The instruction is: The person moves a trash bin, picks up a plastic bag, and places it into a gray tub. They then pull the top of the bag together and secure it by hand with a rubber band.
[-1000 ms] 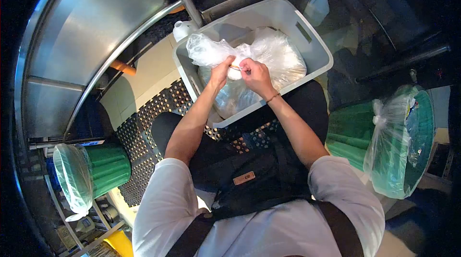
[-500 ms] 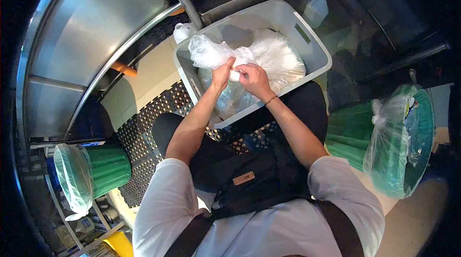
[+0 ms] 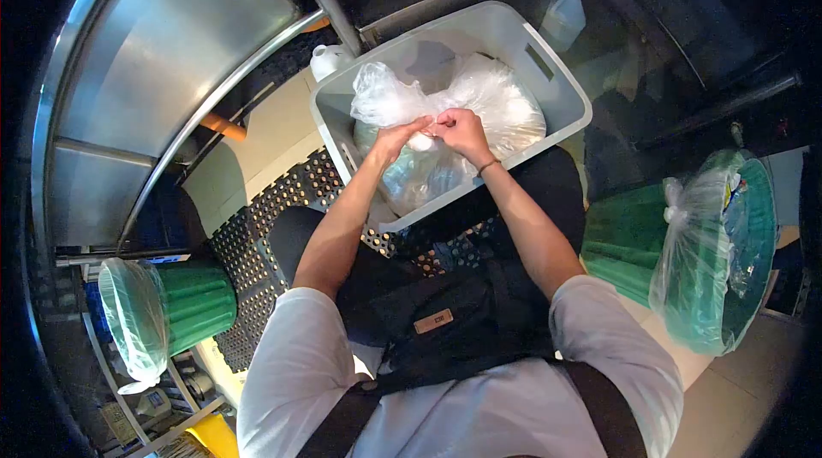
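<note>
A grey plastic bin [image 3: 561, 86] stands in front of me with clear plastic bags in it. One clear bag [image 3: 505, 107], full of something pale, lies on its right side, and its bunched top [image 3: 377, 97] spreads out to the left. My left hand [image 3: 398, 139] is closed on the gathered plastic at the middle. Right beside it my right hand [image 3: 463, 133] pinches the same bag, its fingertips nearly touching the left ones. What lies between the fingertips is too small to make out.
Green ribbed bins lined with clear bags stand at the left [image 3: 197, 300] and right [image 3: 616, 235]. White jugs stand behind the grey bin, at its left [image 3: 328, 61] and right [image 3: 565, 17]. A perforated black mat [image 3: 257, 244] covers floor at the left.
My left hand has turned, its fingers now pointing right. My right hand has shifted slightly right. The bag's bunched top has moved a little to the right.
</note>
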A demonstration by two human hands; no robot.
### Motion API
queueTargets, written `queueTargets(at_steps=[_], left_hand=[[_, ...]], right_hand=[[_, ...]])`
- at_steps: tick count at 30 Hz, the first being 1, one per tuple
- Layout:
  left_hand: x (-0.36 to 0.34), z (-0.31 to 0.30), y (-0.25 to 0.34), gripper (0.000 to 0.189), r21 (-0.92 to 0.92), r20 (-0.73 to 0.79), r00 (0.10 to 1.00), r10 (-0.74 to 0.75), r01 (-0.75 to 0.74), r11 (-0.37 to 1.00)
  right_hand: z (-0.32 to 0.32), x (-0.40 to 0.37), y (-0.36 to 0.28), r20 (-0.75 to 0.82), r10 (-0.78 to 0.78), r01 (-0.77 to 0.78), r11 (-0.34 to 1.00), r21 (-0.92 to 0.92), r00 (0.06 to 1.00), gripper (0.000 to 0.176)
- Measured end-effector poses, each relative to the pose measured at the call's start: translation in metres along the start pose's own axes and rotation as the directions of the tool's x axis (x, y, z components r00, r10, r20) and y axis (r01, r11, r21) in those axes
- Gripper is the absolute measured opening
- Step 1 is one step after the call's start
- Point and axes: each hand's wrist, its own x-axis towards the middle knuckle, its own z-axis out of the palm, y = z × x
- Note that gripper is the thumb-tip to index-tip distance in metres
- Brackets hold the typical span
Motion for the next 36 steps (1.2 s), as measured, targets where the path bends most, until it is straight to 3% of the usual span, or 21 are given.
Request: queueTargets(at_steps=[2,3,5,6,7,9,11,12,14,20,24,26,30,32,36], left_hand=[[-0.005,0.011,-0.003,0.054,0.033,-0.207,0.978,0.022,-0.015,0.999],[-0.016,0.022,0.003,0.054,0.037,-0.211,0.977,0.018,-0.011,0.999],[-0.041,0.049,0.022,0.070,0.121,-0.524,0.831,0.186,-0.144,0.982],[-0.041,0.049,0.021,0.075,-0.056,-0.471,0.880,-0.060,0.038,0.998],[-0.040,0.049,0.020,0.075,-0.055,-0.475,0.878,-0.059,0.038,0.998],[-0.036,0.049,0.017,0.061,-0.176,-0.435,0.900,-0.011,-0.073,0.982],[-0.031,0.043,0.014,0.055,-0.186,-0.415,0.910,-0.007,-0.077,0.980],[-0.030,0.042,0.014,0.052,-0.179,-0.416,0.909,-0.016,-0.065,0.982],[-0.029,0.040,0.015,0.048,-0.169,-0.417,0.908,-0.025,-0.050,0.984],[-0.032,0.039,0.017,0.039,-0.145,-0.375,0.927,0.023,-0.084,0.986],[-0.030,0.036,0.014,0.038,-0.152,-0.326,0.943,0.069,-0.125,0.980],[-0.029,0.033,0.013,0.038,-0.154,-0.315,0.946,0.079,-0.133,0.979],[-0.026,0.033,0.018,0.039,-0.120,-0.321,0.945,0.069,-0.113,0.986],[-0.027,0.033,0.020,0.039,-0.104,-0.304,0.950,0.075,-0.111,0.988],[-0.025,0.032,0.023,0.040,-0.207,-0.289,0.957,-0.001,-0.062,0.976]], right_hand=[[-0.002,0.009,-0.002,-0.037,-0.003,0.004,1.000,0.004,0.999,0.012],[-0.002,0.013,-0.004,-0.072,-0.010,0.011,1.000,0.002,0.997,0.009],[0.000,0.018,-0.001,-0.014,0.061,-0.060,0.996,0.064,0.998,0.010],[0.001,0.017,-0.002,0.055,0.112,-0.119,0.982,0.146,0.992,0.010],[0.001,0.018,-0.004,0.127,0.157,-0.182,0.958,0.222,0.979,0.011],[0.001,0.021,-0.002,0.115,0.126,-0.144,0.975,0.170,0.985,0.011],[0.006,0.024,0.004,0.001,-0.045,0.045,0.998,0.048,0.999,0.004],[0.004,0.022,-0.001,0.001,-0.044,0.044,0.998,0.050,0.999,0.004],[0.001,0.020,-0.011,-0.099,-0.064,0.049,0.987,-0.153,0.993,0.007],[0.000,0.035,-0.012,-0.240,-0.059,0.033,0.993,-0.110,0.969,0.009],[0.004,0.043,-0.010,-0.255,-0.072,0.034,0.988,-0.151,0.964,0.009],[0.005,0.043,-0.010,-0.303,0.021,-0.037,0.998,-0.047,0.953,0.008],[0.013,0.048,0.004,-0.352,0.055,-0.031,0.997,0.074,0.934,0.007],[0.015,0.051,0.013,-0.321,0.073,0.007,0.970,0.242,0.944,0.007],[0.008,0.040,0.003,-0.166,-0.105,0.160,0.919,0.360,0.981,0.009]])
